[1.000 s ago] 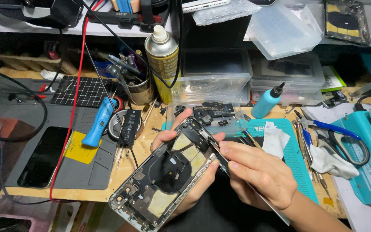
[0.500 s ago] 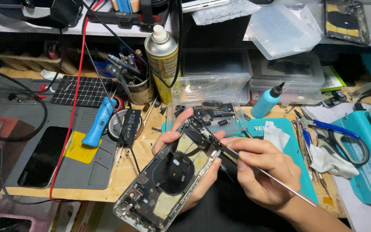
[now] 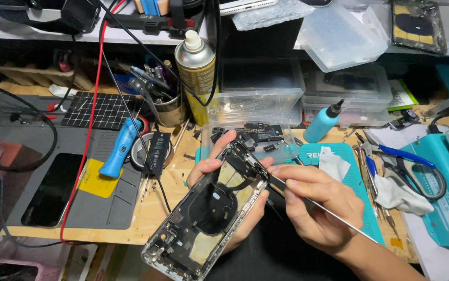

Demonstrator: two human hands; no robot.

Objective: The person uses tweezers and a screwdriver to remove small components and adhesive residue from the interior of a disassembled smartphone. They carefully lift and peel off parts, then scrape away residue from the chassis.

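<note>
Two hands busy: left hand grip cradles opened phone housing; right hand pinches tweezers.

left hand: mostly hidden behind the phone frame
tool tip: too small to tell
right forearm: cut off at bottom edge

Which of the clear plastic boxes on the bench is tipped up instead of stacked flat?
The clear box on the upper shelf, top right. It leans tilted, while the others sit flat in stacks below.
</note>
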